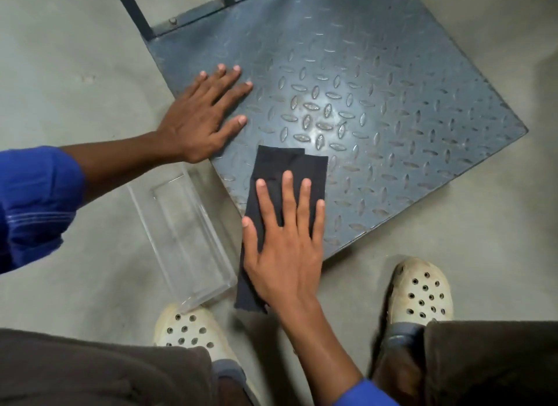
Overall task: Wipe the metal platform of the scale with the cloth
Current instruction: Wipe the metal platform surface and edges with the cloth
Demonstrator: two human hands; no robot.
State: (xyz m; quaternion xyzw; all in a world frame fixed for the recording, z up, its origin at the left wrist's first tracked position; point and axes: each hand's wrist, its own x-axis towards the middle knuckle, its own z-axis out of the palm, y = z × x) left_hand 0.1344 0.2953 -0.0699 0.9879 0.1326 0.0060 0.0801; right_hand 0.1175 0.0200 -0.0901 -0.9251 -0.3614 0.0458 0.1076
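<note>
Head | right hand [283, 251] flat, pressing cloth [271, 176] | left hand [202, 115] flat on platform [392, 103]

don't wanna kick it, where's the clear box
The clear box lies on the floor, lower left in head view, beside the platform, left of the cloth.

A clear plastic container [181, 242], long and rectangular, lies on the smooth grey-green floor [75, 73], and the floor shows through its walls. Its near corner sits just beside the toe of the left clog [190, 333]. The 2 cream, perforated clogs stand well apart, and the right clog [422, 294] is scuffed and dirty. Dark brown trouser legs [90, 369] fill the bottom edge, with a blue-grey band at each ankle.
</note>
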